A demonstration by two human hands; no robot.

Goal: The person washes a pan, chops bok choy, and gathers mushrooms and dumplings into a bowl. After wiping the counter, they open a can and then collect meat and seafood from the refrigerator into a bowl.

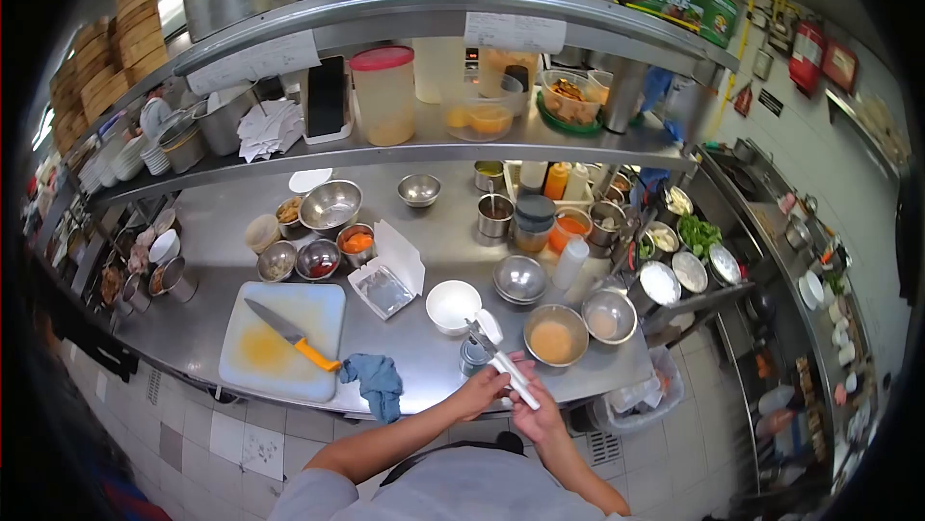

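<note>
Both hands are together at the front edge of the steel counter, on a can opener (520,384) with white handles and a metal head. My left hand (482,392) pinches the handles from the left side. The handle ends lie across my right hand (541,417), whose fingers curl around them. Just beneath the opener's head stands a small tin can (472,355), partly covered by it. A white bowl (454,307) sits right behind the can. To the right is a metal bowl of beige liquid (554,340).
Left on the counter (202,251) lies a cutting board (243,367) with a yellow-handled knife (289,333), beside a blue cloth (374,384). Behind are an opened carton (390,275), several metal bowls and a squeeze bottle (570,263). A loaded shelf (424,157) spans the back.
</note>
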